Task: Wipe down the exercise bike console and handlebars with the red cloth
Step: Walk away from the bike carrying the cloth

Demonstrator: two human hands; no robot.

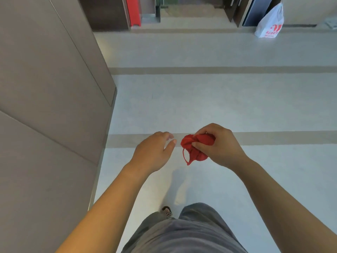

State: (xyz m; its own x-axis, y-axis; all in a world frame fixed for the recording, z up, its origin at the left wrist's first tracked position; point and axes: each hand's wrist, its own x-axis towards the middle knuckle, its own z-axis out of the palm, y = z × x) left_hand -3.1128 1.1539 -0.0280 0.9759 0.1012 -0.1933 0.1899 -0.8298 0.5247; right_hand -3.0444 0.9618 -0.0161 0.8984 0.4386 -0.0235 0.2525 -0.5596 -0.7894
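A crumpled red cloth (193, 148) is bunched up in my right hand (217, 147), whose fingers and thumb curl round it; a thin loop of the cloth hangs down below. My left hand (155, 152) hovers just to the left of the cloth with relaxed, slightly spread fingers, a small gap away from it and holding nothing. Both hands are held out in front of me above a pale floor. No exercise bike, console or handlebars are in view.
A tall grey panelled wall or cabinet (45, 106) fills the left side. The pale floor (218, 99) with beige stripes stretches ahead. At the far end stand a red panel (134, 10), dark door frames and a white plastic bag (271, 22). My legs and one shoe show below.
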